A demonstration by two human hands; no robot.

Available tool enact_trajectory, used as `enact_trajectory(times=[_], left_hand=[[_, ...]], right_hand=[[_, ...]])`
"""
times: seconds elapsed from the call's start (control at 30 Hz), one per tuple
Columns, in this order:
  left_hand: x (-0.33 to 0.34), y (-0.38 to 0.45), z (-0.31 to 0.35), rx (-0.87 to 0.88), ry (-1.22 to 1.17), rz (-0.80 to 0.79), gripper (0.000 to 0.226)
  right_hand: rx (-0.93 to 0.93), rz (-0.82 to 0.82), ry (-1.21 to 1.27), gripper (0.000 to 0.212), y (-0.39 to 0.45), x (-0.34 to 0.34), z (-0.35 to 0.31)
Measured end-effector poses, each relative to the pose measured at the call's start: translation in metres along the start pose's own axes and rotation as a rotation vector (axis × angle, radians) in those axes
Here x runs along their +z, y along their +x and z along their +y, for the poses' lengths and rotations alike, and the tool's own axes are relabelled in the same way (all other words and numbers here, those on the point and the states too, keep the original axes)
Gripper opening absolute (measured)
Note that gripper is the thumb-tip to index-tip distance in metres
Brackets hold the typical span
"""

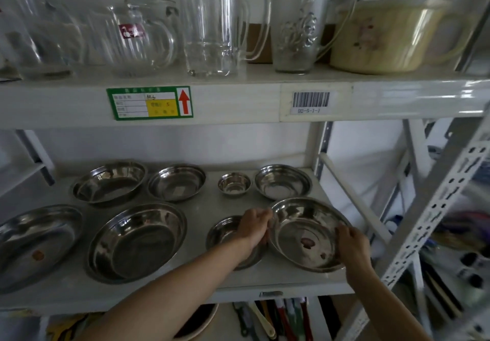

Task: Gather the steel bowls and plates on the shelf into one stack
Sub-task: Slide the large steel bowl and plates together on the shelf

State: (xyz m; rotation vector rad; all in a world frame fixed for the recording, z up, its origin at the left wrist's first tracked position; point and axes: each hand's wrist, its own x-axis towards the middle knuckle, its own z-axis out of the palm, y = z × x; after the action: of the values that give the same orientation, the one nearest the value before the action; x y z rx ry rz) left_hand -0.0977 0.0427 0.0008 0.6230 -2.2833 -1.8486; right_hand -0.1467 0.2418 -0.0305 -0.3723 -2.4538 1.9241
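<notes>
barcode label [310, 102] "D2-5-1-1", hands' grip on steel plate [305, 234]

A single head-worn wide-angle view looks forward and slightly down from close in front of a white shelf [185, 282], near enough that both forearms reach into it, taking in the tier of glassware [212, 22] above and, blurred at the right edge, what may be neighbouring racking [437, 208].

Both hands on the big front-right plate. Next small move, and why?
Probably lift the large plate clear of the shelf: the left hand and right hand grip its opposite rims, and every other dish lies single, so no stack exists yet.
</notes>
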Motion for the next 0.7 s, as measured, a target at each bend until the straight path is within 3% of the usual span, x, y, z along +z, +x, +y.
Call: enact_trajectory(times=[0.23, 0.7], left_hand=[[0.015, 0.042, 0.0, 0.083, 0.349, 0.009, 0.05], [0.021, 0.088, -0.018, 0.056, 0.606, 0.037, 0.035]], right_hand=[[0.069, 0.081, -0.035, 0.037, 0.008, -0.016, 0.012], [0.217, 0.193, -0.268, 0.069, 0.021, -0.015, 0.023]])
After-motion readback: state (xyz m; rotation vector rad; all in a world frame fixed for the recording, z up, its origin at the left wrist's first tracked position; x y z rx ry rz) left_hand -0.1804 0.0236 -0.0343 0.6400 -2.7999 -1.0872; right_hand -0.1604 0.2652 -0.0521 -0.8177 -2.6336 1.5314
